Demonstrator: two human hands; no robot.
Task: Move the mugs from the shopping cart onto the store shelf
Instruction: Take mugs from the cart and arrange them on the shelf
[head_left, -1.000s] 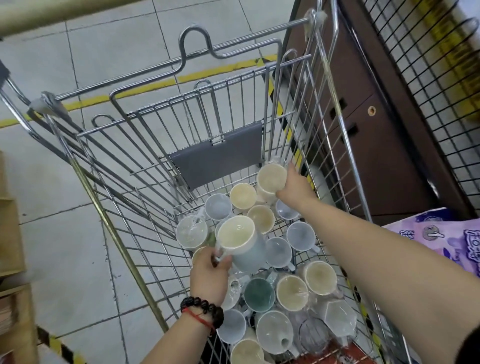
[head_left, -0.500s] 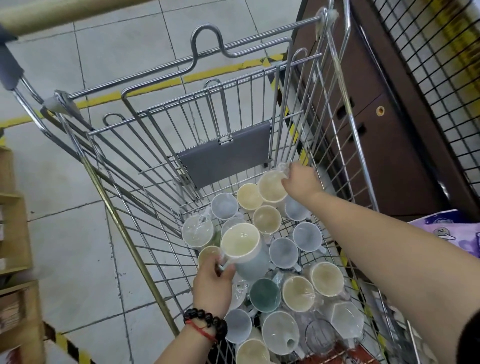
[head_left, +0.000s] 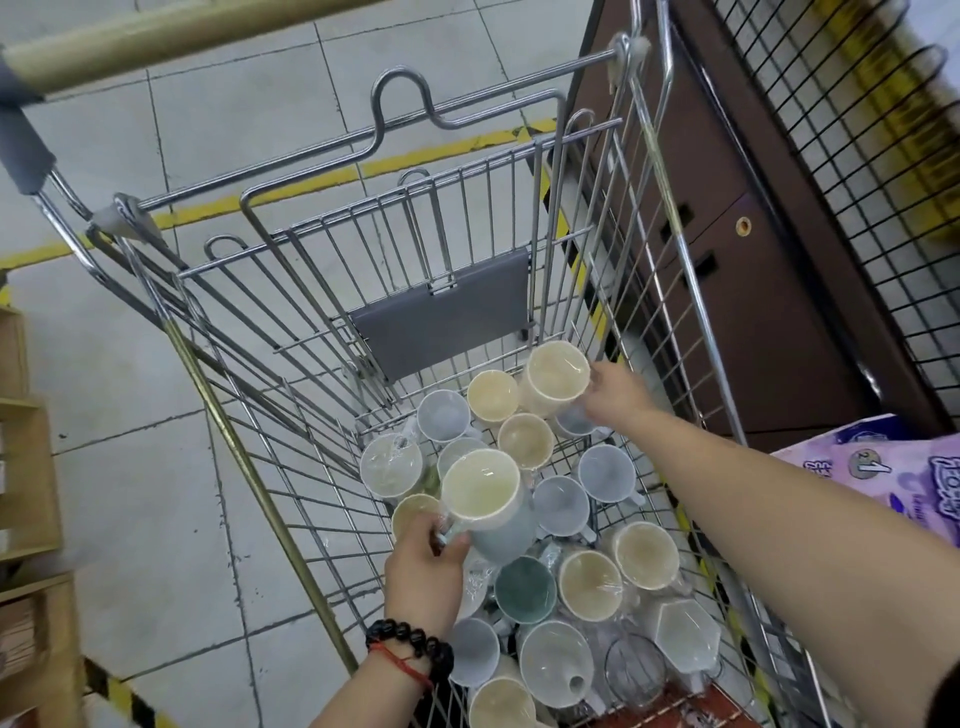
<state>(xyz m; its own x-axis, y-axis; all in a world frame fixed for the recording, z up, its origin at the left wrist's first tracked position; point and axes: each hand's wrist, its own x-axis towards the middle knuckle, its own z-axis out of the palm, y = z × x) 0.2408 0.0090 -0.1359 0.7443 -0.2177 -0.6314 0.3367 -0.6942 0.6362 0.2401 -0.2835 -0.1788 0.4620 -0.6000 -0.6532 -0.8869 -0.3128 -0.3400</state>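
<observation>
A wire shopping cart holds several plastic-wrapped mugs in cream, pale blue and green. My left hand, with a bead bracelet at the wrist, grips the handle of a pale blue mug lifted above the pile. My right hand reaches to the far end of the cart and holds a cream mug, tilted and raised off the others. A dark green mug lies among the mugs below my left hand.
A brown cabinet and black wire grid stand right of the cart. A purple tissue pack sits at the right edge. Wooden shelving is at the left. The grey child-seat flap hangs on the cart's far end.
Both hands have lifted their mugs higher out of the pile. The right hand's cream mug has come up and tilted toward the cart's far corner.
</observation>
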